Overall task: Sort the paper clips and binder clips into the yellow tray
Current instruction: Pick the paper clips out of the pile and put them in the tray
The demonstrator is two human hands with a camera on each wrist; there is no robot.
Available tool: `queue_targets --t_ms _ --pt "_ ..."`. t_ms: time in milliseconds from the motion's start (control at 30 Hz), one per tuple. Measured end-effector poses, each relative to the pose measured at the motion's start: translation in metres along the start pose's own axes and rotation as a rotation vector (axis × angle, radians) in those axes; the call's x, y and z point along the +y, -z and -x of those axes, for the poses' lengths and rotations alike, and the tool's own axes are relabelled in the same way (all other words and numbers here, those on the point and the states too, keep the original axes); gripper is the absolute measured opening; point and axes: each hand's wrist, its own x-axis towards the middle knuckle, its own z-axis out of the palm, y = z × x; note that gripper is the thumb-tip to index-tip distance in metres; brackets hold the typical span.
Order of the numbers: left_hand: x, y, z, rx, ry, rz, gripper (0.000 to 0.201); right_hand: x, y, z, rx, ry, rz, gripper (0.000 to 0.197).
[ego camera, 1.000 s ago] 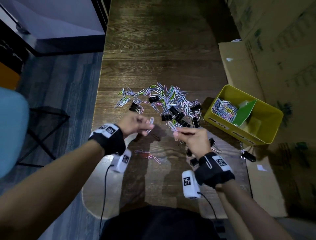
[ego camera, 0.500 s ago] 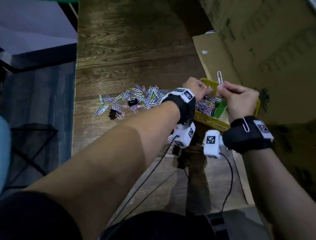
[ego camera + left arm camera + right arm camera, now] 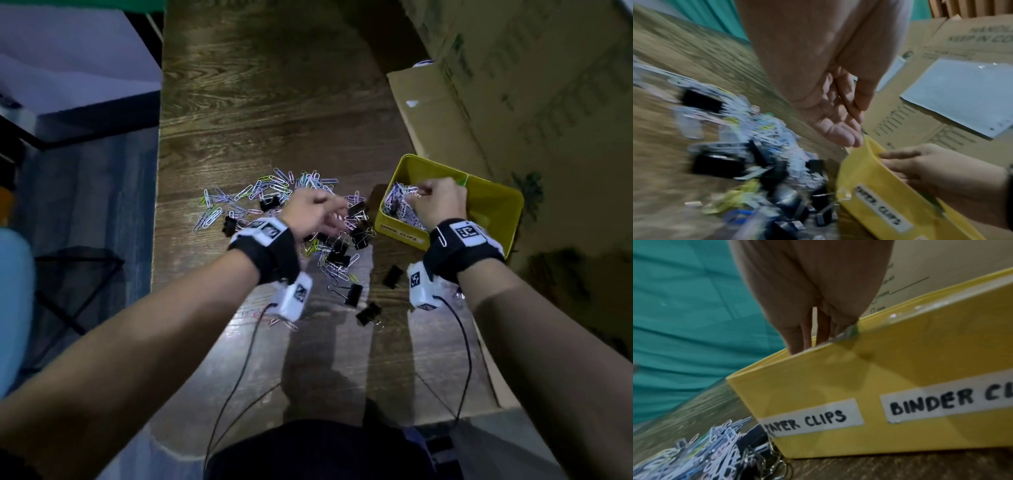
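Hiding right hand's (image 3: 807,308) fingertips: yellow tray (image 3: 879,369), apparently.

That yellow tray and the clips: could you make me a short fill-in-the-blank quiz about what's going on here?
1. The yellow tray carries two labels: "PAPER CLIPS" and "____ CLIPS".
2. The right hand is over the tray's ____ clips side.
3. The loose binder clips on the wooden table are ____ in colour.
4. The left hand is above the ____ of clips.

Missing words: BINDER; paper; black; pile
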Motion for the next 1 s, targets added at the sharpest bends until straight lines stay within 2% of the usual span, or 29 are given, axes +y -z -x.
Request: queue_targets --t_ms 100,167,233,300,367,400,467,567,633,700,800,867,933,1000 --pt "-0.036 0.058 0.025 0.079 0.025 -0.239 0.016 0.0 0.002 0.01 0.045 0.101 -0.003 0.037" --pt "-0.06 0.088 0.044 0.12 0.004 -0.55 0.018 -0.007 0.0 0.029 0.065 0.24 -0.072 0.031" --pt "-0.083 0.102 0.066 0.13 -0.037 -0.831 0.009 -0.018 -0.011 0.059 0.011 0.387 -0.157 0.025" --pt "-0.107 0.101 0.089 0.036 -0.083 -1.006 0.023 -0.026 -0.033 0.095 -0.186 0.548 -0.093 0.022" --pt "-0.132 0.092 0.106 -0.086 -0.131 -1.083 0.036 -0.025 -0.064 0.132 -0.476 0.66 0.114 0.026" --pt "-0.141 0.086 0.113 -0.102 -0.17 -1.118 0.037 -0.022 -0.082 0.148 -0.572 0.686 0.231 0.029" --pt "-0.149 0.075 0.123 -0.039 -0.244 -1.178 0.04 -0.015 -0.108 0.175 -0.629 0.669 0.391 0.038" --pt "-0.145 0.056 0.13 -0.005 -0.23 -1.239 0.041 -0.011 -0.127 0.198 -0.61 0.61 0.526 0.039" --pt "-0.153 0.048 0.131 -0.071 -0.188 -1.345 0.038 -0.014 -0.131 0.204 -0.586 0.646 0.6 0.031" --pt "-0.165 0.046 0.13 -0.138 -0.127 -1.341 0.034 -0.017 -0.131 0.207 -0.619 0.636 0.599 0.027" --pt "-0.174 0.049 0.13 -0.135 -0.136 -1.327 0.025 -0.02 -0.131 0.208 -0.656 0.641 0.63 0.028" --pt "-0.167 0.049 0.131 -0.102 -0.172 -1.319 0.028 -0.023 -0.13 0.208 -0.657 0.652 0.668 0.027" --pt "-0.159 0.048 0.132 -0.111 -0.239 -1.415 0.031 -0.025 -0.131 0.209 -0.669 0.644 0.685 0.026" --pt "-0.15 0.046 0.133 -0.178 -0.186 -1.454 0.036 -0.025 -0.132 0.209 -0.677 0.62 0.668 0.026"
